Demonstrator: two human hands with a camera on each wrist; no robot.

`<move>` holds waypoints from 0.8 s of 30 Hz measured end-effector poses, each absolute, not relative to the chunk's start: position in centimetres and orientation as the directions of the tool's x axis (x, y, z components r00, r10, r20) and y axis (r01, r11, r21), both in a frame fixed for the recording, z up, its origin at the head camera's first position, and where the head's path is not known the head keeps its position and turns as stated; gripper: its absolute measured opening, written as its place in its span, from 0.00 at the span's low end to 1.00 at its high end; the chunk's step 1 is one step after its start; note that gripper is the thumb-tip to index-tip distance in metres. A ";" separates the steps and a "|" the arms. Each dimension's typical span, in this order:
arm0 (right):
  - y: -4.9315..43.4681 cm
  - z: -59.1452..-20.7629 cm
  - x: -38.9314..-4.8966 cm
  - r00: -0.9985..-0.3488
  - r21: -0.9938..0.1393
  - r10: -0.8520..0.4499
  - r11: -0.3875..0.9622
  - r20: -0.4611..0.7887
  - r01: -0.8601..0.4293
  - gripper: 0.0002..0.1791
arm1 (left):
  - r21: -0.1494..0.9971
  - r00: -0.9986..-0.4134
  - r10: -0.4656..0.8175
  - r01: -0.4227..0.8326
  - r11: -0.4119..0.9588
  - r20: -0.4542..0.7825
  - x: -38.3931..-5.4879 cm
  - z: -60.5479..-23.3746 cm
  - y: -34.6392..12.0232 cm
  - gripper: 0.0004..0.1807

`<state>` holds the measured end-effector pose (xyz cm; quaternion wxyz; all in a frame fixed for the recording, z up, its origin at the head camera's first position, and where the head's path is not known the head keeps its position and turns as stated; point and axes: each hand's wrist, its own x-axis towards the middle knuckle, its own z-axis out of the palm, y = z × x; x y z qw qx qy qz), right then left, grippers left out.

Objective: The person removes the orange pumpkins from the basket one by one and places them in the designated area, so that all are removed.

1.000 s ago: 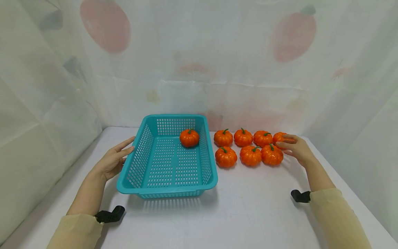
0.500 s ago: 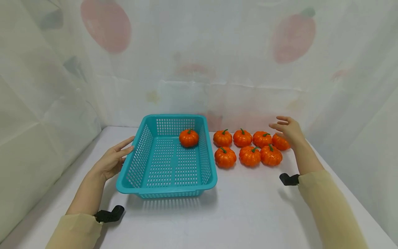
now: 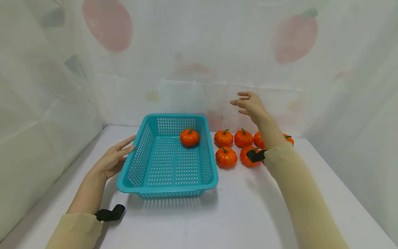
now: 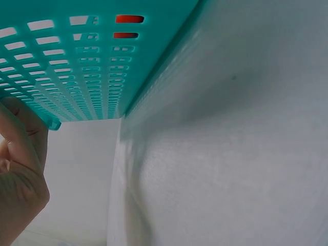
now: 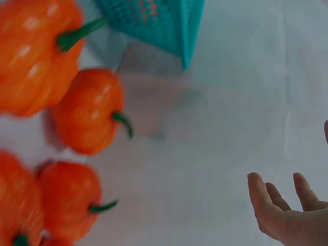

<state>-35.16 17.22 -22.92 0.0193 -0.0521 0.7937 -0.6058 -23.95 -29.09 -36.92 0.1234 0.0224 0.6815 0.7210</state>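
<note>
My left hand (image 3: 112, 159) touches the left side of a turquoise plastic basket (image 3: 171, 190), its fingers mostly straight along the rim. A single small orange pumpkin (image 3: 189, 138) sits inside the basket at the back right. Holding nothing, my right hand (image 3: 252, 106) hangs in the air above the back row of pumpkins (image 3: 244, 138), fingers spread and slightly bent. Two rows of green-stemmed pumpkins (image 5: 89, 110) stand on the table right of the basket. My right forearm hides part of those at the right. The left hand (image 4: 23, 164) meets the basket's perforated wall in the left wrist view.
A white tabletop (image 3: 199, 221) lies under everything. Behind it hangs a pale curtain (image 3: 192, 52) with faded fruit prints, close to the back pumpkins. More pale cloth (image 3: 40, 131) walls off the left side, and the right side too.
From beside the rightmost pumpkins, my right hand has risen and moved left, carrying nothing. The left hand, the basket and the pumpkin inside it have stayed in place.
</note>
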 end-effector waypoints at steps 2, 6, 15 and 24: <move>15.6 -22.5 -35.4 -0.993 -0.963 -0.115 0.262 0.029 -0.059 0.40 | 0.989 -0.969 0.210 -0.143 -0.038 -0.132 -24.0 -37.0 -29.1 0.38; 12.6 -21.9 -35.7 -0.993 -0.964 -0.122 0.264 0.007 -0.039 0.40 | 0.989 -0.969 0.210 -0.140 -0.040 -0.129 -24.1 -37.0 -29.0 0.38; 6.7 -22.5 -36.0 -0.988 -0.974 -0.129 0.217 -0.089 0.060 0.41 | 0.991 -0.972 0.198 -0.134 -0.023 -0.127 -24.1 -37.1 -28.9 0.38; 1.6 -24.6 -35.0 -0.989 -0.963 -0.106 0.261 -0.102 0.071 0.44 | 0.990 -0.973 0.191 -0.138 -0.022 -0.132 -24.1 -37.1 -28.7 0.38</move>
